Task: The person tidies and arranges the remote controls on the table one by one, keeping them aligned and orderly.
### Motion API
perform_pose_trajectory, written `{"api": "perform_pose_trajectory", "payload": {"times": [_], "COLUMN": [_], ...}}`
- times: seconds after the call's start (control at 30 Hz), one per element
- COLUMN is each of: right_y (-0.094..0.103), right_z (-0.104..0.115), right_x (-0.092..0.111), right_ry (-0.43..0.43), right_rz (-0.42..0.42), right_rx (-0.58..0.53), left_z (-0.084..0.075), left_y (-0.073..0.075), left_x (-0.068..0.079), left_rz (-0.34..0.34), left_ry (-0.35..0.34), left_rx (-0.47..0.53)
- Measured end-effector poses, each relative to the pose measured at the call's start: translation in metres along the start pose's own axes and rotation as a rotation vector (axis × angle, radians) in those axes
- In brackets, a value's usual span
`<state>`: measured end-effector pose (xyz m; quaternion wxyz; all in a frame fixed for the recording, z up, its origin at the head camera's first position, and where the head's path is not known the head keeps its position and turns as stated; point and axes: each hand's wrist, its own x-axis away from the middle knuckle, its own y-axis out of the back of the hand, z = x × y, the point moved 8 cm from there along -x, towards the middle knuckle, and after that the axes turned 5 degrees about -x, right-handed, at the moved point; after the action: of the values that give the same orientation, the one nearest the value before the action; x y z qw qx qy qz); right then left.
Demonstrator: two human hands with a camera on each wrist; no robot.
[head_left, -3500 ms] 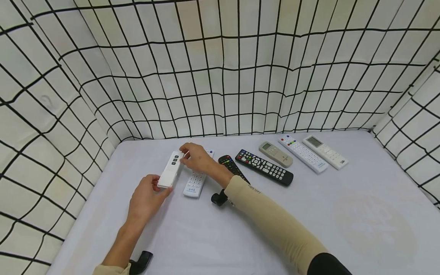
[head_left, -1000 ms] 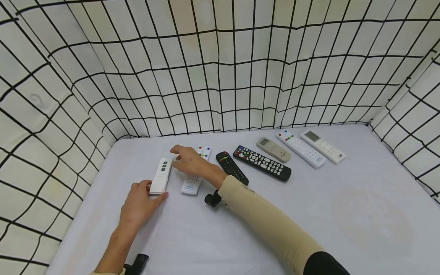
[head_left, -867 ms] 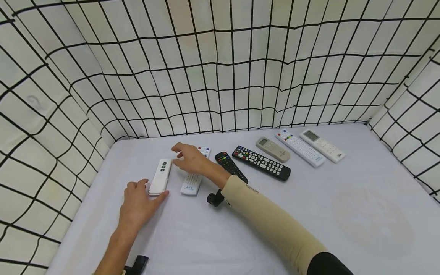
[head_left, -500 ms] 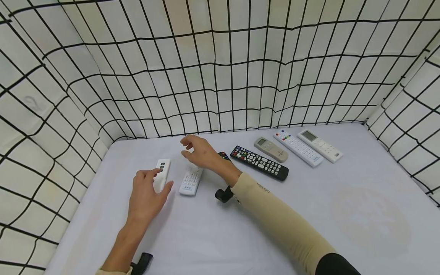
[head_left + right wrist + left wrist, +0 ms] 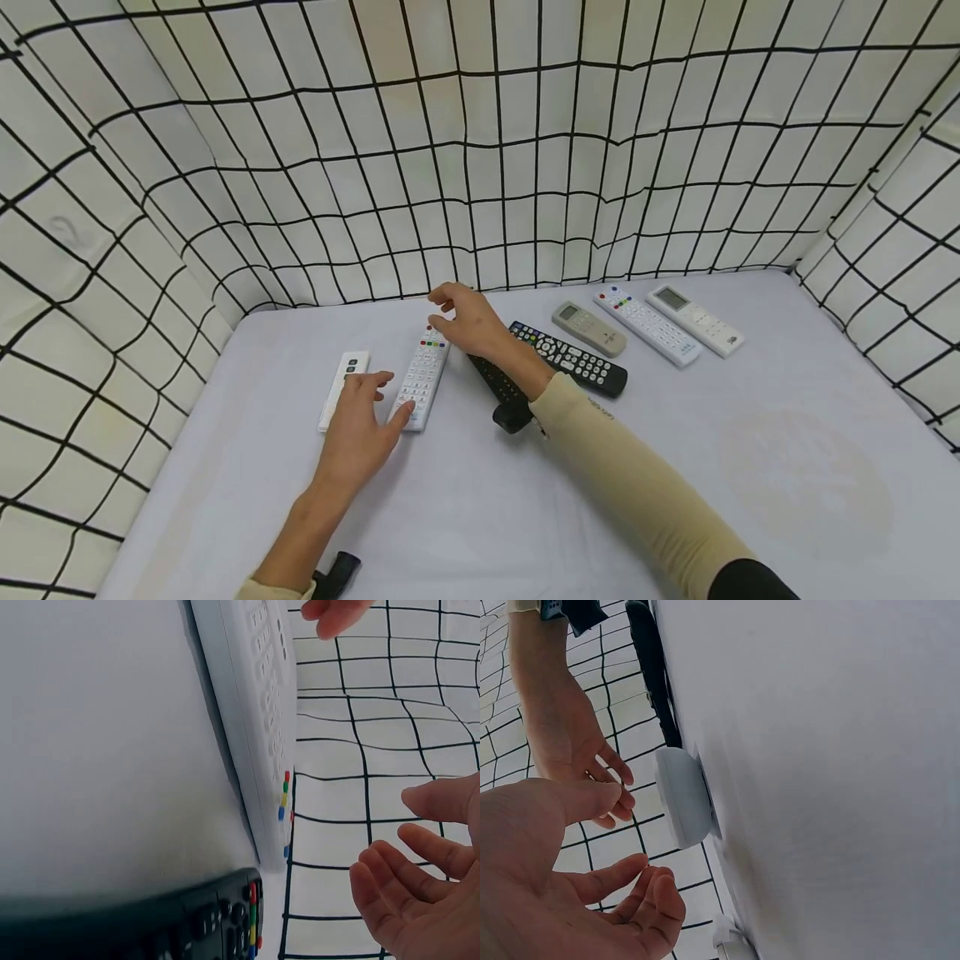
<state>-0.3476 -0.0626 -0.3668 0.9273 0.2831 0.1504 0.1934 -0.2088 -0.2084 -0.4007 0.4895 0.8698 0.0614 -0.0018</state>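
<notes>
My left hand (image 5: 356, 442) hovers with thumb and fingers spread over the near end of a white remote control with coloured buttons (image 5: 424, 371), holding nothing. In the left wrist view, its thumb and fingertips stand apart from that remote's rounded end (image 5: 682, 796). Over the far end is my right hand (image 5: 472, 321), fingers loosely bent and nothing in them. The right wrist view shows the white remote lying flat on the cloth and the right hand (image 5: 420, 885) off its edge. A slim white remote with a few dark buttons (image 5: 354, 363) lies beside my left hand, partly covered by it.
A small black remote (image 5: 495, 385) lies partly under my right wrist. Further right lie a larger black remote (image 5: 573, 357), a beige remote with a small screen (image 5: 591, 329) and two white remotes. A black grid net over white sheeting (image 5: 480, 167) encloses the white-covered table (image 5: 600, 517).
The slim white remote, earlier held up between both hands, was set down on the table and let go. Both hands then moved right to the white remote with coloured buttons.
</notes>
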Motion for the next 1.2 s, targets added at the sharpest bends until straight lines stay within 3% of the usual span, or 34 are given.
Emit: {"api": "perform_pose_trajectory", "payload": {"times": [0.4, 0.73, 1.2], "right_y": [0.010, 0.009, 0.000], "right_z": [-0.021, -0.040, -0.043], "right_x": [0.001, 0.002, 0.001], "right_ry": [-0.079, -0.154, -0.177], "right_rz": [-0.012, -0.008, 0.055], "right_rx": [-0.003, -0.024, -0.033], "left_z": [-0.005, -0.003, 0.000], "left_y": [-0.013, -0.016, -0.020], "left_x": [-0.001, -0.001, 0.000], "left_rz": [0.040, 0.071, 0.126], "left_ry": [0.015, 0.033, 0.051], "left_rx": [0.011, -0.003, -0.002]}}
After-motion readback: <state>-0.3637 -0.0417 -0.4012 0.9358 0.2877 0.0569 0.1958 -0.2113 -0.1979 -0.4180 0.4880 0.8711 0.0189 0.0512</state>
